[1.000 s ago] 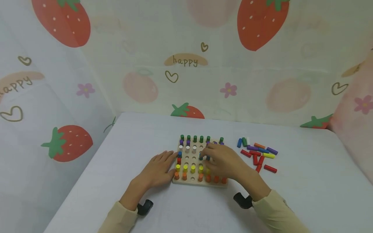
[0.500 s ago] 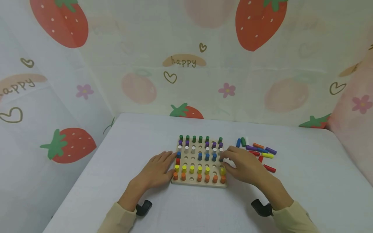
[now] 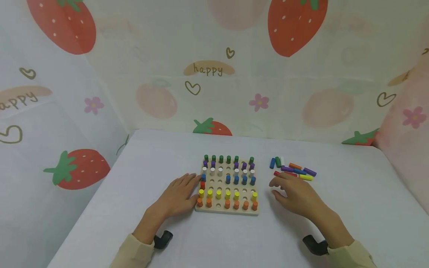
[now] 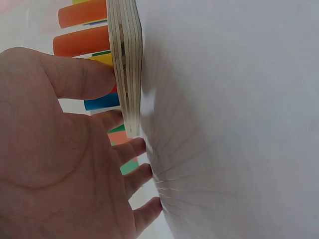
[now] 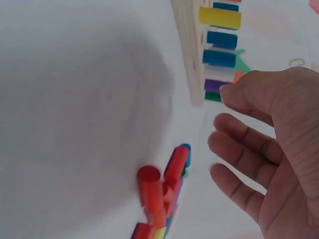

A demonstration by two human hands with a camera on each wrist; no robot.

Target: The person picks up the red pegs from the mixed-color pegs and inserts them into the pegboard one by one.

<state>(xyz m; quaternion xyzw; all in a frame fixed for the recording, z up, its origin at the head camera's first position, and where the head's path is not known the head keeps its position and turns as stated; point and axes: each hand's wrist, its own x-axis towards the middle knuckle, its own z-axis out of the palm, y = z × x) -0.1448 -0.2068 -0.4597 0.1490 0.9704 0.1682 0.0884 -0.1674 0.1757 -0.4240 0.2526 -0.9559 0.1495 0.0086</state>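
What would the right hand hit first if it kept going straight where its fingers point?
Probably the pegboard: in the head view the right hand points toward its near side edge, roughly by the end blue peg. Height is unclear, so it might clear the edge and meet pegs.

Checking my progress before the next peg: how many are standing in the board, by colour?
Green pegs: 6
Purple pegs: 5
White pegs: 6
Blue pegs: 5
Red peg: 1
Yellow pegs: 6
Orange pegs: 6
Total: 35
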